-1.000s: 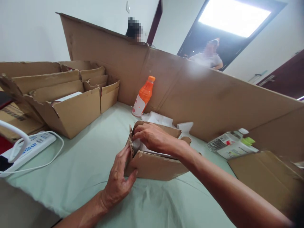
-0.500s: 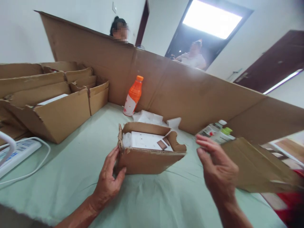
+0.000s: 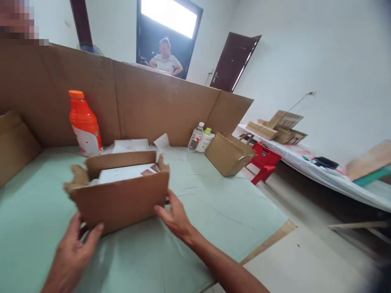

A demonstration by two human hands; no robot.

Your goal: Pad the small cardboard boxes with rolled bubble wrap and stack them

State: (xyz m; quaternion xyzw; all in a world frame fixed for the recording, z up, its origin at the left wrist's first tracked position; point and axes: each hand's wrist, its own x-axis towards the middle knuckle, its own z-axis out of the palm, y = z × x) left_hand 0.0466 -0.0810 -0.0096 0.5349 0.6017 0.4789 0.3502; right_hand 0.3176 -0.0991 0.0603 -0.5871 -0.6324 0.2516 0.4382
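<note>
In front of me is an open-topped cardboard box (image 3: 122, 203) with torn end edges. A white box with a brown printed patch (image 3: 125, 173) lies inside it. My left hand (image 3: 77, 244) grips the box's lower left corner, thumb on the near side. At the opposite end my right hand (image 3: 175, 213) holds the lower right corner, fingers behind and thumb in front. Whether the box's bottom touches the table is hard to tell. Sheets of white packing material (image 3: 131, 145) lie just behind it.
An orange bottle (image 3: 85, 126) stands behind the box at left. Beyond it runs a tall cardboard partition (image 3: 159, 106). A clear bottle (image 3: 196, 138), a white bottle with a green cap (image 3: 206, 141) and another cardboard box (image 3: 227, 154) stand at right. A person (image 3: 165, 61) is beyond the partition.
My right hand has come from the open air at right to grip the box's right end. My left hand stays at the left end. The view has swung right.
</note>
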